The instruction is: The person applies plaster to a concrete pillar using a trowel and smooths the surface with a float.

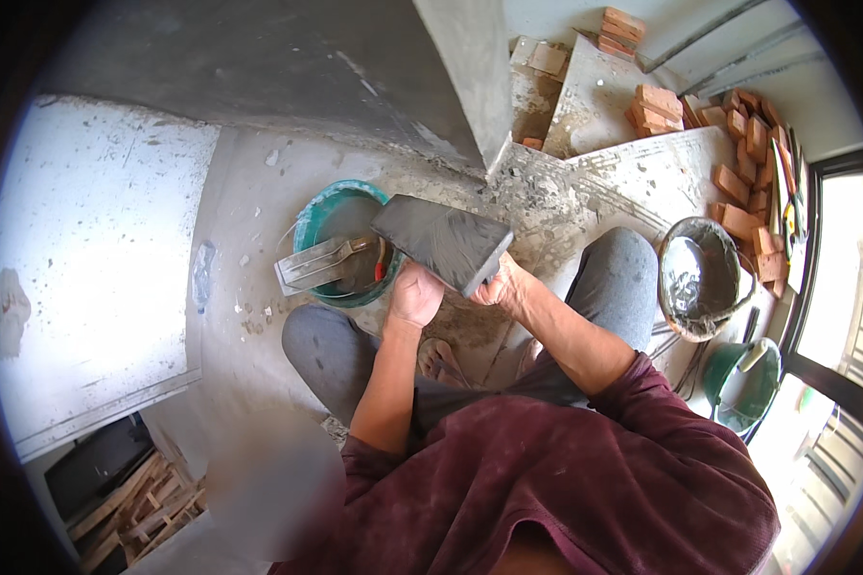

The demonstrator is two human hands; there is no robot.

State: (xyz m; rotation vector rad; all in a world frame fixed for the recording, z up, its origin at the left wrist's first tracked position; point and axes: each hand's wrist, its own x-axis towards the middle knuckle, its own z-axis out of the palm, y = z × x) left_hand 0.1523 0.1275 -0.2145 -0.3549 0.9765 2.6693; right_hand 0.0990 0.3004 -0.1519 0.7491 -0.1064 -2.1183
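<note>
Head view: we find a bare, rough floor (244,206), grey and spattered with pale and dark flecks, heaviest at the centre of the frame. A dark grey wall (288,72) fills the upper left, its corner edge paler. A white panel (105,249) at the left is speckled and bears one brownish patch. Bricks (753,187) are heaped at the upper right, beside a dark-framed opening (804,278) with bright light; wood scraps (144,508) lie at the lower left.

At the centre we note a dark rectangular board (441,240), tilted, its face smeared grey. The right hand (499,285) holds it at its lower right corner, fingers curled in. The left hand (416,295) is against its lower edge — its fingers are hidden, so we cannot tell whether they grip. Left of the board, a trowel (309,265) rests across a teal bucket (316,203). A black bucket (732,259) stands at the right — a green bucket (717,372) below it.

On writing: any marking on the clear bottle (203,278) at left is too small for us to tell.
</note>
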